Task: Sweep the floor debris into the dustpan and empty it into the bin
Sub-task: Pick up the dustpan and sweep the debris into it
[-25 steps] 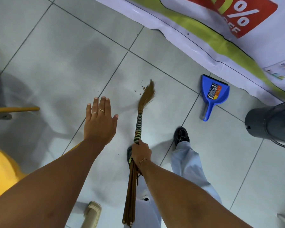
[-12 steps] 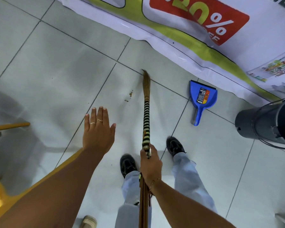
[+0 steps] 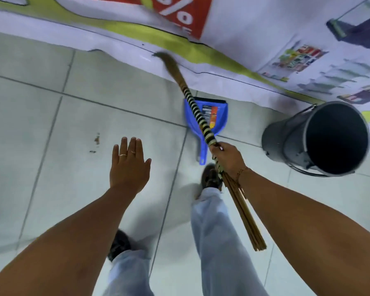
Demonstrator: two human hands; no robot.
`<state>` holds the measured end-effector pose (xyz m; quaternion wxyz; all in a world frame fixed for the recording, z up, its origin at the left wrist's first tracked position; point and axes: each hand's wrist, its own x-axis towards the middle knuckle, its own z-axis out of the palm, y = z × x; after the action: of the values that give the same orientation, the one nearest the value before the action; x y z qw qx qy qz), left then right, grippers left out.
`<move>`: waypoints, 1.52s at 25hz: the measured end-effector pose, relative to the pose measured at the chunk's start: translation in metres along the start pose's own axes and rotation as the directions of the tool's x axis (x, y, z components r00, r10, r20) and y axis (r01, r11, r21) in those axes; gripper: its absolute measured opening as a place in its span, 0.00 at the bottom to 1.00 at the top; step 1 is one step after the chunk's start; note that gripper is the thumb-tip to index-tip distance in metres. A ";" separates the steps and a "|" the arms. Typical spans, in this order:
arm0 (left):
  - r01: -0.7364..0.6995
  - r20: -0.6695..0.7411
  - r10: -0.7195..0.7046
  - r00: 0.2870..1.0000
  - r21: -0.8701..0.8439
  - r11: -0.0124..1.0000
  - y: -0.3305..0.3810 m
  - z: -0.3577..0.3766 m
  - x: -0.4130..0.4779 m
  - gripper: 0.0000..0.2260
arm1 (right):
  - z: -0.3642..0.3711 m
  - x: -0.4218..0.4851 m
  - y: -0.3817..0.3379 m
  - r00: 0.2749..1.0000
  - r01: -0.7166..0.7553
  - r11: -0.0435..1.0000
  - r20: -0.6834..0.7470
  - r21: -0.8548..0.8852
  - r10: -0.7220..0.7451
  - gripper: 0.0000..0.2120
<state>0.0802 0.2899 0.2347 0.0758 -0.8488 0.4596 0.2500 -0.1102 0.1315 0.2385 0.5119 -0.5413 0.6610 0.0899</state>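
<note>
My right hand [image 3: 228, 157] grips a stick broom [image 3: 198, 115] with a black-and-yellow banded handle. The broom slants up and left across a blue dustpan [image 3: 219, 119], its bristle tip blurred over the banner edge. The dustpan lies flat on the tiles, handle toward me, just ahead of my right shoe. A few brown bits of debris [image 3: 97, 139] sit on the tile to the left, ahead of my left hand [image 3: 128, 165], which hovers flat with fingers spread and holds nothing. A dark grey bin [image 3: 286, 142] stands to the right, its mouth tipped toward me.
A large printed banner [image 3: 233, 35] covers the floor along the far side, its wavy edge just beyond the dustpan. My two legs in pale trousers and dark shoes [image 3: 210, 177] stand below the dustpan. Pale tiles stretch to the left.
I have stepped forward and right toward the dustpan and bin. The broom swung from beside the debris over to the right, crossing the dustpan. The debris stays where it lay.
</note>
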 end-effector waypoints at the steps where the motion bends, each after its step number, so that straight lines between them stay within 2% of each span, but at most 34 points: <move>1: 0.001 0.022 -0.001 1.000 -0.006 1.000 0.032 0.006 0.026 0.29 | -0.021 0.025 0.006 1.000 -0.009 0.998 -0.022 0.062 0.011 0.01; 4: 0.013 0.090 -0.005 0.996 -0.088 0.996 0.118 0.039 0.093 0.29 | -0.058 0.094 0.028 0.998 -0.066 0.973 0.001 0.222 0.068 0.10; 7: 0.092 0.210 -0.055 0.976 -0.172 0.981 0.188 0.096 0.148 0.31 | -0.070 0.161 0.053 0.989 -0.077 0.991 0.133 0.105 0.063 0.23; 8: 0.146 0.248 -0.096 0.964 -0.193 0.970 0.200 0.111 0.160 0.32 | -0.069 0.177 0.057 0.988 -0.054 0.998 0.150 0.046 0.046 0.23; 11: 0.391 0.402 -0.274 0.874 -0.245 0.887 0.224 0.162 0.196 0.33 | -0.059 0.232 0.078 0.989 -0.030 0.993 0.144 -0.113 0.046 0.12; 13: 0.512 0.468 -0.364 0.805 -0.239 0.825 0.228 0.198 0.214 0.31 | -0.050 0.264 0.092 0.987 -0.058 0.981 0.135 -0.184 0.083 0.11; 16: 0.554 0.469 -0.396 0.790 -0.268 0.788 0.228 0.236 0.229 0.30 | -0.032 0.289 0.107 0.992 -0.093 0.968 0.062 -0.231 0.110 0.15; 20: 0.563 0.404 -0.417 0.814 -0.373 0.738 0.224 0.249 0.230 0.25 | 0.001 0.281 0.107 0.993 -0.050 0.963 0.090 -0.264 0.076 0.17; 22: 0.514 0.367 -0.388 0.845 -0.359 0.779 0.209 0.243 0.218 0.21 | 0.016 0.268 0.102 0.991 0.027 0.943 0.131 -0.331 0.017 0.15; 24: 0.509 0.375 -0.386 0.843 -0.324 0.797 0.183 0.232 0.194 0.20 | 0.027 0.246 0.092 0.983 0.092 0.925 0.179 -0.369 -0.027 0.14; 27: 0.528 0.405 -0.398 0.823 -0.285 0.800 0.127 0.204 0.144 0.18 | 0.045 0.196 0.064 0.965 0.186 0.914 0.244 -0.362 -0.099 0.30; 30: 0.597 0.416 -0.471 0.778 -0.257 0.760 0.041 0.165 0.088 0.19 | 0.087 0.136 0.020 0.989 0.102 0.939 0.133 -0.330 -0.061 0.22; 32: 0.626 0.434 -0.494 0.754 -0.246 0.740 -0.006 0.149 0.063 0.20 | 0.109 0.108 -0.003 0.998 0.037 0.943 0.061 -0.332 -0.018 0.23; 35: 0.621 0.447 -0.485 0.752 -0.229 0.750 -0.067 0.126 0.031 0.22 | 0.150 0.079 -0.022 0.997 0.075 0.923 0.045 -0.376 -0.063 0.18; 38: 0.615 0.430 -0.483 0.763 -0.253 0.747 -0.144 0.111 0.004 0.22 | 0.213 0.029 -0.050 0.995 0.099 0.943 0.058 -0.317 -0.085 0.30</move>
<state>0.1607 0.4085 0.1229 0.0590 -0.8889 0.1073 0.4413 0.0569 0.2369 0.1399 0.4354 -0.6453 0.6003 0.1835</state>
